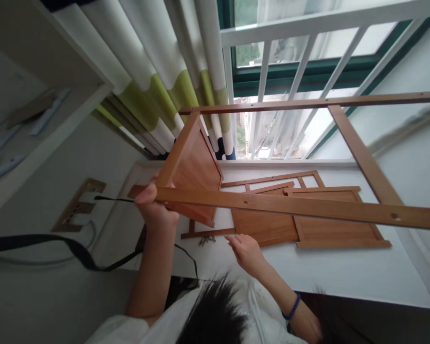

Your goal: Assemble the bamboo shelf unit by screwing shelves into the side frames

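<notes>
My left hand [156,206] is wrapped round the corner of a wooden frame [294,204], holding it up above the white surface. The frame has two long rails with drilled holes, joined by crossbars, and runs off the right edge of the view. A wooden panel [197,177] stands tilted at its left end, close to that hand. Low over the surface, my right hand [249,255] has its fingers loosely stretched to the left, with nothing visible in them. Just left of its fingertips lies a small pile of screws [207,240].
Flat wooden panels [337,220] and a slim wooden frame [272,180] lie on the white ledge [272,267]. A black strap [82,255] and cables hang at left near a wall socket [80,205]. Behind are curtains [157,81] and a white window railing [301,62].
</notes>
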A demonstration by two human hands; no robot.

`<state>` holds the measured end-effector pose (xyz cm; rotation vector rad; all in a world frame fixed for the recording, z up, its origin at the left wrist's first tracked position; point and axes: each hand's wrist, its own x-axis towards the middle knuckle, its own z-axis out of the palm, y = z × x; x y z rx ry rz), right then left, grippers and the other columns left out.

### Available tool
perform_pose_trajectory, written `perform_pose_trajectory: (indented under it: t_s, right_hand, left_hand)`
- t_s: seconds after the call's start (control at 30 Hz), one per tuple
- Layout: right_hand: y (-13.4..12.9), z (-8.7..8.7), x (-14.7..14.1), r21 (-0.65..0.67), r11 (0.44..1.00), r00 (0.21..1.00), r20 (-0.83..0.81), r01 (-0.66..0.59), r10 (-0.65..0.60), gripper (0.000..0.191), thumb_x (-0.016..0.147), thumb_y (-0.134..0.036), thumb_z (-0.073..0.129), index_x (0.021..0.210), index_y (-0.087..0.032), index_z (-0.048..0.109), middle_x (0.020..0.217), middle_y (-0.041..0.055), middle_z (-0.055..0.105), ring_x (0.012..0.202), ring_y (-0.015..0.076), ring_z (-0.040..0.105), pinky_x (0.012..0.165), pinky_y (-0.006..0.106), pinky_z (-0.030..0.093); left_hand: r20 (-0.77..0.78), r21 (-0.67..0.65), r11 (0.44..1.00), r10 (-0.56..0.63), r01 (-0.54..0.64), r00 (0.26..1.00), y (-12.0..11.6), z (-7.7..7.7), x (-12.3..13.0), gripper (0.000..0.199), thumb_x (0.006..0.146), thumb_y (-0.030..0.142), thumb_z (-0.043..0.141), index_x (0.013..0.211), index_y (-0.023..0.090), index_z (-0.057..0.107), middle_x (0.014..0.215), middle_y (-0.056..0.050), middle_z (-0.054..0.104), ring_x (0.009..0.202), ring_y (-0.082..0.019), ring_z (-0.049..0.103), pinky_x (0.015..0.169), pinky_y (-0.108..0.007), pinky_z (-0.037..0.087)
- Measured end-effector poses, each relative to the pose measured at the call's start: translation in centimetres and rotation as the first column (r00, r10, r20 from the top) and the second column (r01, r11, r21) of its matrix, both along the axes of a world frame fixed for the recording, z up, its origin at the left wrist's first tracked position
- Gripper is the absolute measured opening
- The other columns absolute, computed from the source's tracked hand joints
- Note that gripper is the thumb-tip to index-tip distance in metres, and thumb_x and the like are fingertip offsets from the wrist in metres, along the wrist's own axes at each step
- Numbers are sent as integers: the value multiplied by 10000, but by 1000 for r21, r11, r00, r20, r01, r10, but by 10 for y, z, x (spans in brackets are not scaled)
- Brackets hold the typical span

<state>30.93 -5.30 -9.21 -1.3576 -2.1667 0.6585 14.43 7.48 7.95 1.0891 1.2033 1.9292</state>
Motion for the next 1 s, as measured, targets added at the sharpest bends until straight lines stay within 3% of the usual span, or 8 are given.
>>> perform_pose_trajectory:
  t_s: [0.1,0.27,0.43,0.6,1.0]
  right_hand:
    - [-11,-22,-29,-50,993,985,132,-104,110,219,886,-248,443,1061,-146,526,787,4,547,731,112,533,698,296,454]
    - [-1,-58,-64,-107,993,949,303,-57,87,239,874,-314,472,1023,-136,530,910,34,549,807,123,539,740,320,471]
    - [11,-83,-79,-120,991,916,388,-57,100,251,869,-321,480,1024,-130,528,949,44,548,828,127,541,743,320,476]
    - [5,-96,-80,-117,991,896,431,-61,106,232,872,-320,476,987,-129,540,930,40,553,806,117,543,729,306,479]
    - [1,-106,-90,-70,992,880,459,-101,122,229,872,-314,477,994,-130,537,926,38,553,794,113,543,717,298,482]
  left_hand:
    - [-7,6,1000,2,-2,1000,-5,-7,-3,237,566,343,410,435,159,483,481,11,424,469,-95,402,461,-229,307]
    - [-42,2,998,-59,59,997,-11,-19,-8,178,547,282,438,437,148,479,544,-1,433,524,-106,403,533,-259,313]
    - [-97,31,997,-61,64,993,-11,-35,-17,217,610,285,489,437,160,449,614,-14,473,651,-145,459,625,-277,347]
    - [-177,91,990,-88,105,980,-7,-45,-27,300,678,332,498,435,172,423,630,-11,476,714,-159,481,707,-296,389]
    - [-238,127,972,-163,198,957,-16,-59,-27,291,696,313,546,445,183,476,564,-15,459,777,-187,498,782,-346,407]
